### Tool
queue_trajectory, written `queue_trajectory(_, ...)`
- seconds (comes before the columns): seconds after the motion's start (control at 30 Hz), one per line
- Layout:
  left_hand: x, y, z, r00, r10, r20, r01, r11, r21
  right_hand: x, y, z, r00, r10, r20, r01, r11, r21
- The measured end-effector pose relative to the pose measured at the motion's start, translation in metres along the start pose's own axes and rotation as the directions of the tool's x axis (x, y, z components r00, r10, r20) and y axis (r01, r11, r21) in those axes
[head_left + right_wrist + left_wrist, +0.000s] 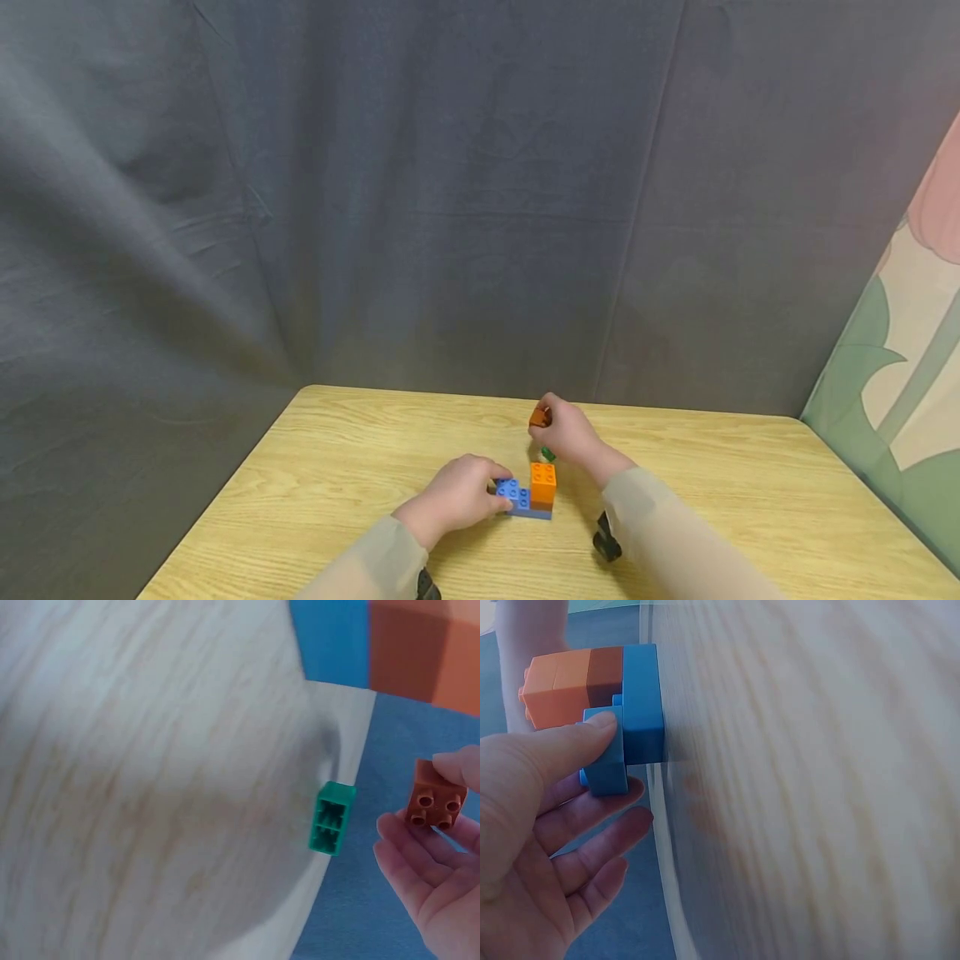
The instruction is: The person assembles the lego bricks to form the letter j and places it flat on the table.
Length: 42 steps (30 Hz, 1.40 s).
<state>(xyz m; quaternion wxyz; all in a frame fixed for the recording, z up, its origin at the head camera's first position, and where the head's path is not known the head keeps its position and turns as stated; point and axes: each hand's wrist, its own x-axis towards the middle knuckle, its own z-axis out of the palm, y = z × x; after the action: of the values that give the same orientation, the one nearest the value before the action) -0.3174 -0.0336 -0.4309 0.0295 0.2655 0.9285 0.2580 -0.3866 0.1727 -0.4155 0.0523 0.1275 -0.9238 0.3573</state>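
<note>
My left hand (461,496) pinches a small blue brick (606,754) between thumb and fingers. That brick sits on one end of a longer blue base brick (643,705). On the base's other end stands a brown brick (605,677) topped with orange (543,473). Farther back, my right hand (573,433) holds a loose reddish-brown brick (435,791), its four-stud face showing in the right wrist view. Between this hand and the blue-and-orange build lies a small green brick (331,817), its hollow underside turned to the right wrist camera.
The bricks are on a light wood-grain table (360,450) whose far edge runs just behind my right hand. A dark grey curtain (465,208) hangs beyond it. A panel with a plant pattern (900,400) borders the right side.
</note>
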Motion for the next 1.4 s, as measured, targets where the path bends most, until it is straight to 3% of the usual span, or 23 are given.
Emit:
queue_trajectory(0.63, 0.002, 0.002, -0.002, 1.000, 0.011, -0.002, -0.011, 1.000, 0.020, -0.023, -0.014, -0.017, 0.986, -0.165, 0.013, 0.165, 0.986, 0.019)
queue_trajectory(0.97, -0.001, 0.003, -0.002, 1.000, 0.001, -0.005, -0.001, 1.000, 0.008, -0.037, -0.024, -0.035, 0.973, -0.208, 0.105, 0.204, 0.978, 0.048)
queue_trajectory(1.4, -0.003, 0.004, -0.001, 1.000, -0.016, -0.006, 0.017, 1.000, 0.014, -0.051, -0.023, -0.038, 0.943, -0.259, 0.209, 0.238, 0.963, 0.124)
